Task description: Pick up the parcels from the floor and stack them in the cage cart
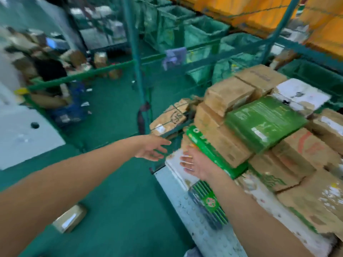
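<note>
Seen from a head-worn camera, two bare arms are reaching forward over a dark green floor [115,191] toward a heap of stacked parcels. The left hand [151,148] is hovering with its fingers straight and slightly spread, holding nothing, just short of a tan cardboard parcel with black marker writing [169,118] that is lying behind the wire mesh of the green metal cage cart [137,64]. The right hand [194,161] is resting with loosely spread fingers against the near end of a long green printed carton [213,154] at the front edge of the pile; motion blur is making it hard to tell whether it is gripping. Above that carton, brown cardboard boxes [228,95] and a flat green plastic-wrapped packet [263,119] are sitting stacked. One small brown parcel with shiny tape [69,218] is lying alone on the floor near the left forearm.
</note>
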Demonstrator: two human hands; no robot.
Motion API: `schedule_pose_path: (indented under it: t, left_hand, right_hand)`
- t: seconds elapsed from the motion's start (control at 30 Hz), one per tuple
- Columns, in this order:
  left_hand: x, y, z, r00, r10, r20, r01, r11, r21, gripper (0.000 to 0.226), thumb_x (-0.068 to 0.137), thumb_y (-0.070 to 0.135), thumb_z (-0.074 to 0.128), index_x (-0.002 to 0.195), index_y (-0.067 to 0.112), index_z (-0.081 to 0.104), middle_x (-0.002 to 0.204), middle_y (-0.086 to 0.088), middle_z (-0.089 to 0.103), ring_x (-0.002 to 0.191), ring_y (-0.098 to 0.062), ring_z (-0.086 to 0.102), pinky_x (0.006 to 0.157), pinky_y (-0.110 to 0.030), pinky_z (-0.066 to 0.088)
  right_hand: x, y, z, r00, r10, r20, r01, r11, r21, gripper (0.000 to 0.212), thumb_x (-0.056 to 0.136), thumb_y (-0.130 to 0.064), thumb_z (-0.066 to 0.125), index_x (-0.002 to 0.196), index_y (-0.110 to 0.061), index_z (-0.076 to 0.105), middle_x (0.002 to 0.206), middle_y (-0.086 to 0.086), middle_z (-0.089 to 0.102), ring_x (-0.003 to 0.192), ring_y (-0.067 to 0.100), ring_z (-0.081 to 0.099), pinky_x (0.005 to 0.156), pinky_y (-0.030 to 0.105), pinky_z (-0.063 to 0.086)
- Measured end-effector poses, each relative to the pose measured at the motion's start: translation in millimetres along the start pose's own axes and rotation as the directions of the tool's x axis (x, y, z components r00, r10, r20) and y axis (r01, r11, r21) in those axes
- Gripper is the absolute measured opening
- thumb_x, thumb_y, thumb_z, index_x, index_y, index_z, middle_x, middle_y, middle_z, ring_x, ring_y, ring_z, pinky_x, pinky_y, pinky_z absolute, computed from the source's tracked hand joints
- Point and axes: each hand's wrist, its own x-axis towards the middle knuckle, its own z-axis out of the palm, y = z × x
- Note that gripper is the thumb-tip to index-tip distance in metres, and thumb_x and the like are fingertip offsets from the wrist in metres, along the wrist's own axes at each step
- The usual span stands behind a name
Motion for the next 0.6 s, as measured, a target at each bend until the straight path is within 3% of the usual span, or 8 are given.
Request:
schedule_pose_path:
  t: [0.13, 0.27, 0.4, 0.5, 0.6]
  left_hand:
    - [-48, -79, -80, 0.988, -0.029, -0.153, 0.013, 0.994, -0.109, 0.030, 0.104, 0.040, 0.057, 0.129, 0.025, 0.049, 0.132, -0.006, 0.063, 0.110, -0.026, 0.064, 0.100, -0.041, 0.053]
    - [-98, -169, -143, 0.961, -0.112, -0.254, 0.044, 0.965, -0.258, 0.032, 0.103, 0.042, 0.059, 0.130, 0.028, 0.049, 0.136, -0.004, 0.062, 0.116, -0.025, 0.064, 0.097, -0.039, 0.055]
    - [-147, -265, -187, 0.917, -0.205, -0.342, 0.046, 0.907, -0.419, 0.042, 0.101, 0.043, 0.061, 0.136, 0.024, 0.051, 0.134, -0.004, 0.063, 0.115, -0.025, 0.065, 0.092, -0.038, 0.056]
    - [-182, -328, -205, 0.877, -0.278, -0.393, 0.018, 0.835, -0.550, 0.036, 0.102, 0.042, 0.060, 0.132, 0.024, 0.054, 0.131, -0.004, 0.063, 0.113, -0.026, 0.065, 0.098, -0.041, 0.055]
    - [-210, -380, -215, 0.828, -0.365, -0.425, -0.003, 0.756, -0.655, 0.039, 0.101, 0.042, 0.061, 0.135, 0.024, 0.054, 0.131, -0.005, 0.063, 0.103, -0.023, 0.066, 0.087, -0.036, 0.058]
  right_hand:
    - [3, 6, 115, 0.991, 0.025, 0.132, -0.011, 0.994, -0.109, 0.034, 0.102, -0.049, 0.058, 0.106, -0.016, 0.061, 0.111, 0.005, 0.066, 0.096, 0.021, 0.065, 0.094, 0.036, 0.047]
    - [0, 26, 220, 0.970, 0.072, 0.232, -0.004, 0.960, -0.281, 0.032, 0.102, -0.047, 0.058, 0.108, -0.016, 0.064, 0.115, 0.006, 0.069, 0.102, 0.023, 0.067, 0.093, 0.036, 0.051]
    - [-5, 51, 314, 0.919, 0.167, 0.357, 0.008, 0.898, -0.441, 0.033, 0.102, -0.046, 0.060, 0.112, -0.015, 0.064, 0.117, 0.007, 0.069, 0.103, 0.024, 0.067, 0.091, 0.036, 0.053]
    - [-10, 67, 375, 0.876, 0.246, 0.415, 0.029, 0.832, -0.554, 0.031, 0.102, -0.044, 0.060, 0.112, -0.015, 0.065, 0.116, 0.007, 0.070, 0.102, 0.024, 0.068, 0.090, 0.036, 0.054]
    - [-12, 81, 426, 0.832, 0.319, 0.454, 0.049, 0.773, -0.633, 0.027, 0.102, -0.041, 0.060, 0.110, -0.015, 0.065, 0.112, 0.006, 0.070, 0.098, 0.024, 0.068, 0.092, 0.037, 0.053]
